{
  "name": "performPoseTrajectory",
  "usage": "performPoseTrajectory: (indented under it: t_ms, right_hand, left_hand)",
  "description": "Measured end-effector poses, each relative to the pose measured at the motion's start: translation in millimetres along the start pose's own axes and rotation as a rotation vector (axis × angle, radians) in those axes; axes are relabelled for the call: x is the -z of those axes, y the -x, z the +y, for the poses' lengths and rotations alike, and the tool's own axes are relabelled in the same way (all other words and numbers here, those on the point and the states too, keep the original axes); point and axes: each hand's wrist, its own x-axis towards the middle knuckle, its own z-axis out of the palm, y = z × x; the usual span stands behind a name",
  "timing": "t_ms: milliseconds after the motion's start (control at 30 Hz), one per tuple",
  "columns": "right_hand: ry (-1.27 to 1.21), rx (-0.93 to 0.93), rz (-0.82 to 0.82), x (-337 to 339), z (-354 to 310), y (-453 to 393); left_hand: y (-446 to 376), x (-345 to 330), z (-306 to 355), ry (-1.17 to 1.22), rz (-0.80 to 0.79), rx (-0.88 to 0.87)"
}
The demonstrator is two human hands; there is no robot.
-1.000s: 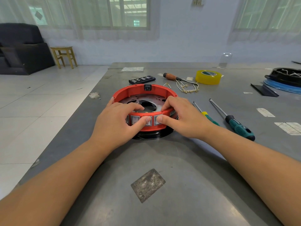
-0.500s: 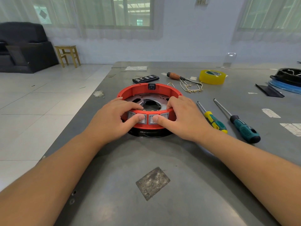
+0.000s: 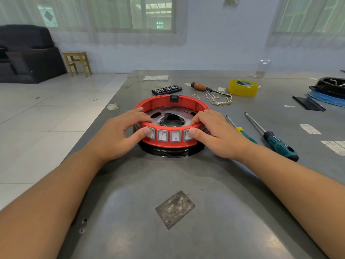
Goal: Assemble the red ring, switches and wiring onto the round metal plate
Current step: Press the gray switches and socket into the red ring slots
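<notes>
On the grey metal table (image 3: 186, 184), near its left edge, sits the red ring (image 3: 188, 101), fitted over the round metal plate (image 3: 164, 112) on a black base. Four grey rocker switches (image 3: 169, 136) line its near wall. The left hand (image 3: 119, 135) and right hand (image 3: 216, 133) grip the ring from either side, fingers curled over the rim, thumbs pressing the outer switches. Two screwdrivers (image 3: 276, 143) lie just right; loose wires (image 3: 218, 99) and yellow tape (image 3: 242, 87) lie behind.

Matt red plastic ring (image 3: 186, 101), dull perforated round metal plate (image 3: 168, 111) (glossy black base beneath), scuffed grey metal table (image 3: 205, 184), glossy yellow tape roll (image 3: 243, 88)
</notes>
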Motion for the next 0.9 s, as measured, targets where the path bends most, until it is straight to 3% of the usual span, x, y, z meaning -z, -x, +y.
performPoseTrajectory:
  t_ms: [433,700,900]
  right_hand:
    - [0.027,0.014,0.014,4,-2,-3]
    - [0.274,-0.086,0.123,-12,-21,-9]
    - [0.196,-0.09,0.187,-19,-22,-2]
  left_hand:
    - [-3,2,4,-0.005,-0.005,0.036]
    - [-11,-19,15,-0.101,0.051,0.076]
    - [-8,-26,12,-0.08,0.086,0.076]
